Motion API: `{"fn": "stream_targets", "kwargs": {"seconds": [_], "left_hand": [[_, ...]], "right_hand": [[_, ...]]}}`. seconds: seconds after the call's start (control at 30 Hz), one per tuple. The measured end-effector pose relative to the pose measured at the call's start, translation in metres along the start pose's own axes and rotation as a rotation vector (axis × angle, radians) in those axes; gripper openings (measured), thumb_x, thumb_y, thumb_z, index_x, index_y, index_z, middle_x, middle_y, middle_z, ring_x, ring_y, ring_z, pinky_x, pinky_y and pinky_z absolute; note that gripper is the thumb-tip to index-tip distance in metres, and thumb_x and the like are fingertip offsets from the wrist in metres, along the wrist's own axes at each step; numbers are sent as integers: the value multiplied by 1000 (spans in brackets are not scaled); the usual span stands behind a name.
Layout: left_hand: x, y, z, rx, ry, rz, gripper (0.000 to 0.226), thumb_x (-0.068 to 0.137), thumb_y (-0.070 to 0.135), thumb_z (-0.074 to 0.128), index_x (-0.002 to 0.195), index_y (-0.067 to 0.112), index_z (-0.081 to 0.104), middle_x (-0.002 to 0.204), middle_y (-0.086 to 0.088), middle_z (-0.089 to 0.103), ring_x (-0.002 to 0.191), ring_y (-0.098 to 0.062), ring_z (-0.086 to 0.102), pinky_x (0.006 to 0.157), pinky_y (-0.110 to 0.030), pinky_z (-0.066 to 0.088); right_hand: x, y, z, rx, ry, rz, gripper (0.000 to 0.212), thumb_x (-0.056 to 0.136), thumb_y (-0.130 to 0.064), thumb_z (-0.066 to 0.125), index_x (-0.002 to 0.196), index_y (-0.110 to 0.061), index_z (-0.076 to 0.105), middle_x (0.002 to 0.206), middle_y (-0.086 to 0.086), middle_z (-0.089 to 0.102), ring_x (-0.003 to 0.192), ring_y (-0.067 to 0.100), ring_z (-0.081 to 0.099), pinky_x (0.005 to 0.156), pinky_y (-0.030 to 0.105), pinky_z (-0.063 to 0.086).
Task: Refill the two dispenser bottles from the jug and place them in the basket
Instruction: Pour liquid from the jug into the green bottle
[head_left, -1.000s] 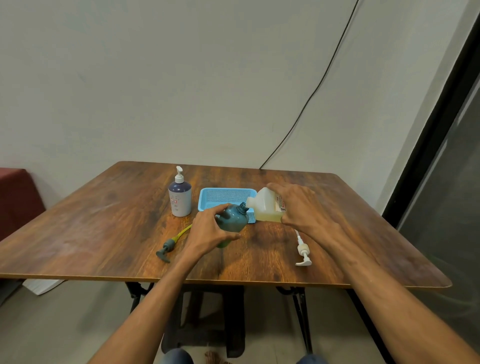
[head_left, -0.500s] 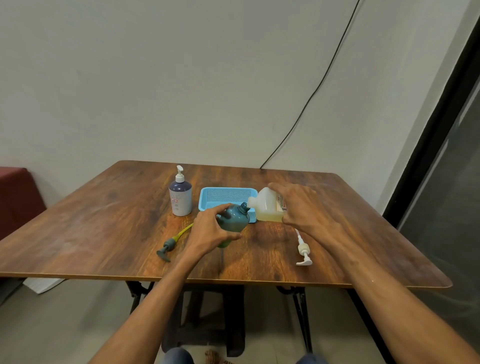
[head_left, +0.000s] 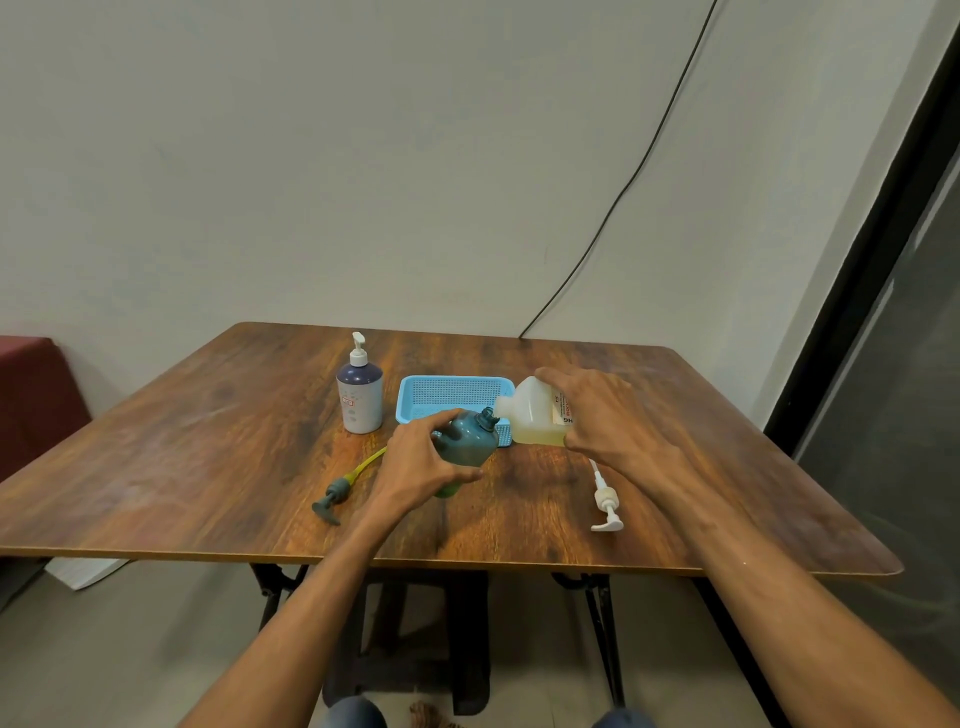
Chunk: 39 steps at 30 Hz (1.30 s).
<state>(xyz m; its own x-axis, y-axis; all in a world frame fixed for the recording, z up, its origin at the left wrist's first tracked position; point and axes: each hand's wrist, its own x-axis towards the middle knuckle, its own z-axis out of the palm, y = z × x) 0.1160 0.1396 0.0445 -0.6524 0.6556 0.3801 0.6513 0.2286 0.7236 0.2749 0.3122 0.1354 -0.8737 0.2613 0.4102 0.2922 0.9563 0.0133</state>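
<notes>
Our left hand (head_left: 415, 467) wraps round the teal bottle (head_left: 470, 441), tilted with its open neck at the spout of the jug (head_left: 530, 415), which our right hand (head_left: 602, 421) grips tipped sideways, just beside the basket (head_left: 447, 387). Whether liquid flows, we cannot tell. The second bottle (head_left: 360, 397) stands left of the basket.

Jug (head_left: 530, 415) label (head_left: 561, 410): red print, partly covered, illegible.

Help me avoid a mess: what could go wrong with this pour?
The jug, tipped by the right hand, meets the narrow neck of the tilted teal bottle in the left hand; liquid could miss onto the table or blue basket. The right forearm could knock the loose white pump.
</notes>
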Motion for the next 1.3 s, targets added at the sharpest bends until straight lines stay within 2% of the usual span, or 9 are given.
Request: {"fn": "stream_targets", "kwargs": {"seconds": [0.4,0.53,0.93,1.13,1.3], "left_hand": [[2,-1,0,-12,-2,4,86,61,35,91,137,23,53,120,2,63,102,-11,60,84,-23,53],[2,-1,1,-12,-2,6,86,61,35,91,137,23,53,120,3,63,102,-10,60,82,-20,51],[2,-6,0,-7,2,17,86,60,40,91,136,25,54,119,5,63,103,-10,59,85,-26,54],[2,-8,1,4,5,12,86,59,41,91,136,26,54,116,7,63,102,-10,60,78,-16,48],[4,-8,1,7,3,6,85,60,39,91,136,26,54,115,7,63,100,-10,60,76,-14,47]], "right_hand": [[1,1,-4,-32,-7,0,78,75,-28,81,144,-25,45,122,2,63,109,24,60,92,46,49],[1,1,-4,-46,-4,-6,77,75,-27,81,144,-25,45,121,1,63,108,23,60,91,44,50],[3,0,-2,-50,6,-22,75,75,-30,80,142,-26,46,117,1,64,104,23,61,87,43,50],[5,0,0,-57,13,-33,74,75,-32,81,140,-26,47,118,0,64,104,22,61,87,41,50],[6,1,1,-56,25,-38,74,74,-33,81,139,-28,48,118,-1,65,103,22,62,86,40,50]]}}
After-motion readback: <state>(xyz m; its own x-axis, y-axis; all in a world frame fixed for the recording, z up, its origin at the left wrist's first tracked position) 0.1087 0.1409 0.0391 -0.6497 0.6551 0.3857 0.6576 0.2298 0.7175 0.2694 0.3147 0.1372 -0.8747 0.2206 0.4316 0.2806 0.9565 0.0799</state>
